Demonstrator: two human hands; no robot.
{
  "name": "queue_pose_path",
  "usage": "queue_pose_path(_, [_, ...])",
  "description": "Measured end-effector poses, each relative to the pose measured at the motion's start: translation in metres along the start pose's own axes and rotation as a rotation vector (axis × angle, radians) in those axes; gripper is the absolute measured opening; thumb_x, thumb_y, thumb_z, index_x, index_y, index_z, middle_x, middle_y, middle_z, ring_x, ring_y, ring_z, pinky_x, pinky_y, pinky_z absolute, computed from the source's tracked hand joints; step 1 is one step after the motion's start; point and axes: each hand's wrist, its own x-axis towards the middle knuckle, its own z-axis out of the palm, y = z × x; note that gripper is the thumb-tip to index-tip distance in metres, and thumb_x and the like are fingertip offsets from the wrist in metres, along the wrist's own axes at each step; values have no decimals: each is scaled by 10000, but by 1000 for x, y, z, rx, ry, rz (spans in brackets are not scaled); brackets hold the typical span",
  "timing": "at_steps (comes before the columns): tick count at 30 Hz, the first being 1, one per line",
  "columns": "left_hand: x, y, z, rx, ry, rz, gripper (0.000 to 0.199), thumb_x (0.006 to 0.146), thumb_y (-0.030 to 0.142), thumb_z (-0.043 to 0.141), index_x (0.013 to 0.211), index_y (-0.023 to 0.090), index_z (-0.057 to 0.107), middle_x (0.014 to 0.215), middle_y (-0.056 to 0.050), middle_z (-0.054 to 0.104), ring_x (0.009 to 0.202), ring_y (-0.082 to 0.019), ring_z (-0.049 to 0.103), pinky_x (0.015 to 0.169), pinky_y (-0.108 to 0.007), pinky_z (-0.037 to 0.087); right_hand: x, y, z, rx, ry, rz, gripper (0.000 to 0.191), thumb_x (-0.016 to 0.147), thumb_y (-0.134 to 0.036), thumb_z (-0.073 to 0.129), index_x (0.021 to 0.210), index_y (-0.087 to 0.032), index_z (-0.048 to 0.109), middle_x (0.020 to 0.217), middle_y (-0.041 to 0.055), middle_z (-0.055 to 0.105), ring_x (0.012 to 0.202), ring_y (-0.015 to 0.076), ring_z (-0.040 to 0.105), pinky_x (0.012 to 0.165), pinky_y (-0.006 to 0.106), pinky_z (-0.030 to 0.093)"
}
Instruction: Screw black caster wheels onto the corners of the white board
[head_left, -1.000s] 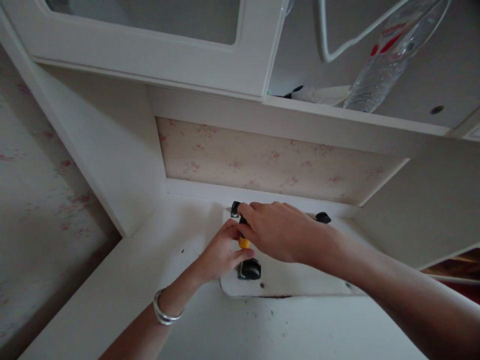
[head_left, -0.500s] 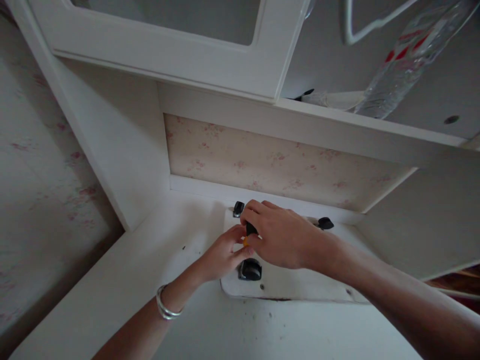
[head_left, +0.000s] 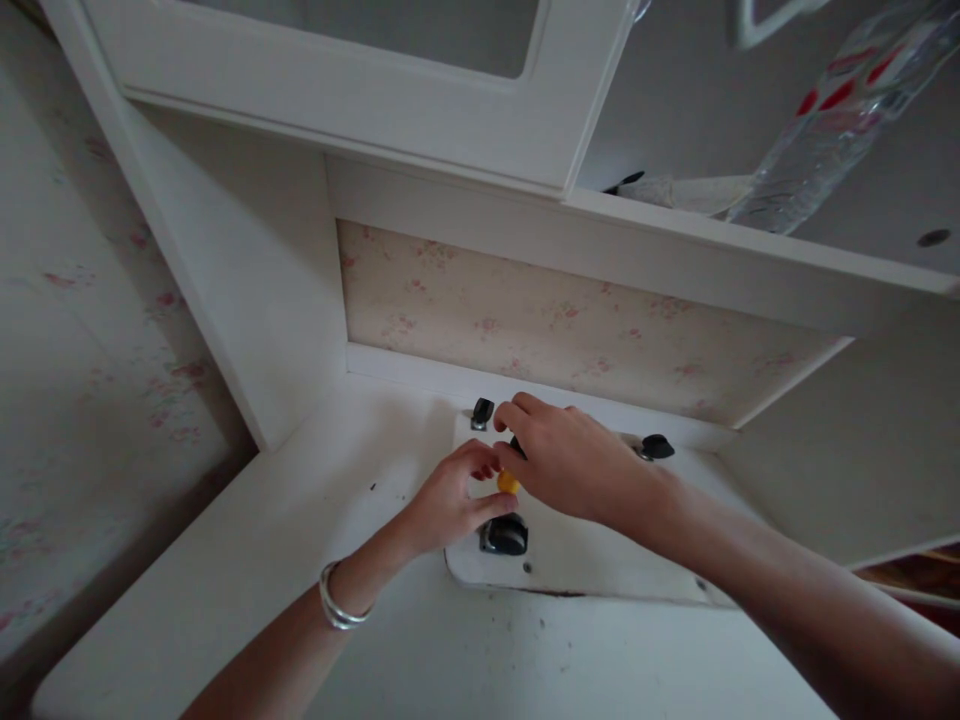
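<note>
A white panel (head_left: 600, 545) with black casters lies on a white surface. Over its left part, my right hand (head_left: 570, 455) is closed around the black handle of what looks like a screwdriver (head_left: 508, 482) with a rounded yellow part. My left hand (head_left: 454, 500) curls in from the left, its thumb below and fingers above the yellow part, close around it. The tool's tip is hidden by my hands. A caster (head_left: 505, 535) sits just below my left thumb. Another caster (head_left: 481, 412) stands behind my hands, and a third (head_left: 657, 446) is beyond my right wrist.
A white cabinet door (head_left: 360, 120) with a glass pane hangs overhead. Right of it, a clear plastic bottle (head_left: 817, 150) lies on an open shelf (head_left: 720, 225). A white side panel (head_left: 225, 270) rises at the left. Small dark specks (head_left: 541, 623) dot the near surface.
My right fingers have shifted on the handle, and more of the yellow part shows. Both hands stay at the same spot on the panel. The view has shifted slightly.
</note>
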Motion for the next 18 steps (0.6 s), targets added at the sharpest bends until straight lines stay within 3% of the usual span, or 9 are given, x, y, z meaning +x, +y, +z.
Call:
queue_pose_path(3, [-11,-15,-2,-2,51,-82,241,926,337,542,1122,204,584,1055,-64,627,939,-179,595,851,-327,490,-3,5,1,101,-2,-57,248,864,-223,487,1093,-203,579,1140,66,611,834,217,652,663,348,434])
queue_pose_path(5, [-22,-28,-3,47,60,-120,219,953,300,467,1082,198,613,1025,-62,619,917,-177,592,833,-327,490,-6,7,1,133,10,-43,263,849,-242,506,1099,-207,579,1149,64,613,849,221,651,669,349,433])
queue_pose_path(9, [-41,-45,-1,118,-43,-125,177,862,172,557,954,218,700,974,-43,617,895,-178,595,838,-331,485,-9,5,3,67,44,45,327,936,-450,445,1123,-217,579,1069,70,652,794,263,663,627,374,425])
queue_pose_path(13, [-48,-46,2,303,-100,-88,214,851,197,606,1018,258,724,1007,-46,638,998,-207,576,923,-367,451,-8,4,4,86,47,-25,254,911,-258,445,1123,-209,576,1130,60,630,795,235,656,637,360,425])
queue_pose_path(18, [-43,-46,8,411,-110,-76,161,832,229,658,963,258,747,962,-40,652,953,-213,585,896,-372,442,-8,7,1,264,42,-112,322,775,-132,511,1083,-178,589,1160,58,602,908,196,609,779,330,431])
